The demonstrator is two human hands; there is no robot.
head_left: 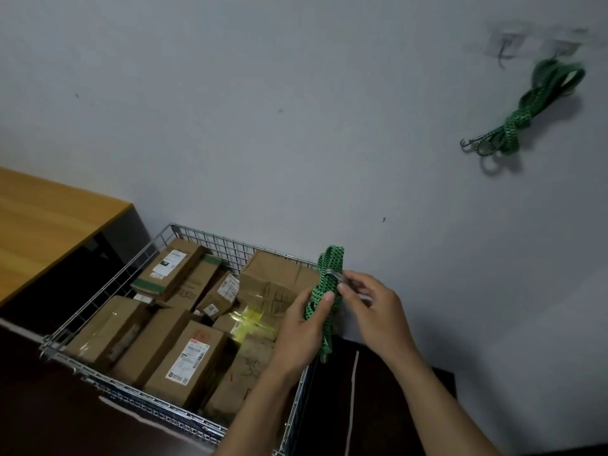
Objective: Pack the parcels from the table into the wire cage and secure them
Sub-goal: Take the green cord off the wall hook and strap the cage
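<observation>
Far to the left of both grips, and higher in the view, lies the wooden table, its top bare where it shows. Between the table and the left grip stands the wire cage, packed with brown cardboard parcels – some flat, some leaning on one another, several with white labels, one bound in yellow tape just left of the left grip.

The left grip hangs over the cage's right-hand side, fingers and thumb curled round a folded bundle of green bungee cord. The cord's loops rise above this grip and its loose end hangs below it, beside the cage's right wall.

Just right of it, the right grip pinches a metal hook on the bundle between thumb and fingertips – the two grips nearly touch across the cord.

Well above and to the right of the right grip, a second green bungee cord hangs on the pale wall from a blurred wall hook; its own metal hooks dangle at its lower end.
</observation>
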